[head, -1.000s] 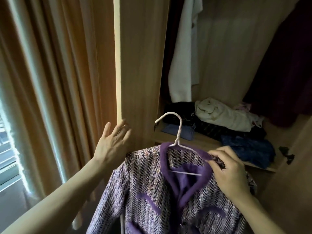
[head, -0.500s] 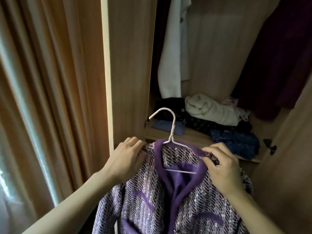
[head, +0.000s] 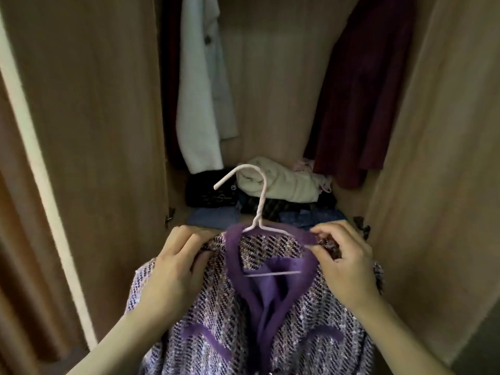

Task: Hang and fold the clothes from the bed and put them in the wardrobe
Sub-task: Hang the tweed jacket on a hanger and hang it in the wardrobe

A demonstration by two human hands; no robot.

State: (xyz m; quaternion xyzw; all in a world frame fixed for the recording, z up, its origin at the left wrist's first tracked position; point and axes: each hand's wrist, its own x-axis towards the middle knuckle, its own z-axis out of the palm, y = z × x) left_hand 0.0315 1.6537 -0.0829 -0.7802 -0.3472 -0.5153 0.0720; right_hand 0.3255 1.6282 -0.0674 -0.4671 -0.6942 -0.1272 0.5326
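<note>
A purple tweed jacket (head: pixel 216 309) with a plain purple collar hangs on a white hanger (head: pixel 258 201), whose hook points up toward the open wardrobe (head: pixel 273 85). My left hand (head: pixel 176 269) grips the jacket's left shoulder. My right hand (head: pixel 343 263) pinches the right shoulder by the collar. Both hold the garment in front of the wardrobe shelf. The jacket's lower part runs out of view.
Inside the wardrobe hang a white coat (head: pixel 203 85) at left and a dark red garment (head: pixel 362 90) at right. A pile of folded clothes (head: pixel 278 185) lies on the shelf. The open wardrobe doors (head: pixel 89 131) flank both sides.
My left hand left the door edge and took hold of the jacket's left shoulder. The view swung right, from the curtain to face the wardrobe interior.
</note>
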